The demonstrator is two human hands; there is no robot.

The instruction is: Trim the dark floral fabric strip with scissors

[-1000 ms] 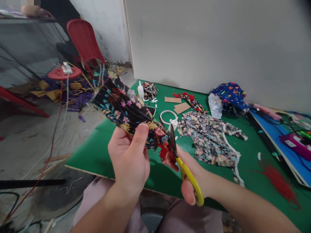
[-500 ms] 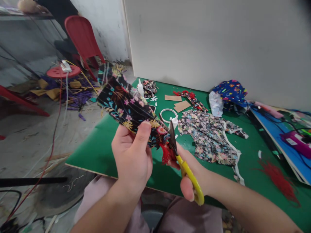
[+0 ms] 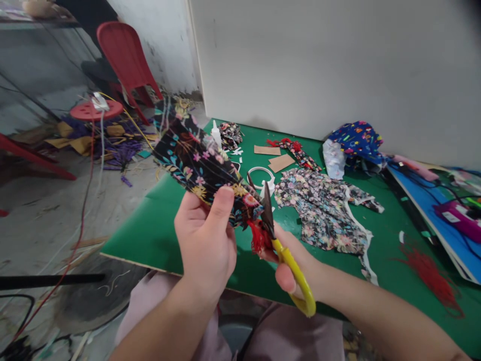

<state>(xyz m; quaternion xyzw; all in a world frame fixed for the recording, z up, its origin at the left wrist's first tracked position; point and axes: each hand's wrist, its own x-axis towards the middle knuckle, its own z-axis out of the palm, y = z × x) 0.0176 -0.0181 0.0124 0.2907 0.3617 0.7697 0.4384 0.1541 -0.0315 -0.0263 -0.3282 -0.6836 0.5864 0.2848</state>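
Note:
My left hand [image 3: 206,238] is closed on a strip of black floral fabric [image 3: 195,158], its thumb pressed on top. The strip reaches up and to the left over the table edge. My right hand [image 3: 296,265] has its thumb and fingers in the loops of yellow-handled scissors [image 3: 295,278]. Their dark blades point upward, partly apart, at the fabric's right end. A tuft of red thread [image 3: 259,238] hangs there, between the fabric and my right fingers; whether those fingers also touch it I cannot tell.
On the green table [image 3: 161,225] lie a larger floral fabric piece [image 3: 326,210], brown card pieces [image 3: 281,163], a white ring [image 3: 261,170], a white bottle [image 3: 216,134] and loose red threads [image 3: 432,281]. A blue patterned cloth bundle [image 3: 355,145] sits at the back right. A person sits beyond a red chair [image 3: 124,55].
The scissors and my right hand have shifted very slightly left. More of the red thread shows below the fabric end. My left hand keeps its hold on the strip.

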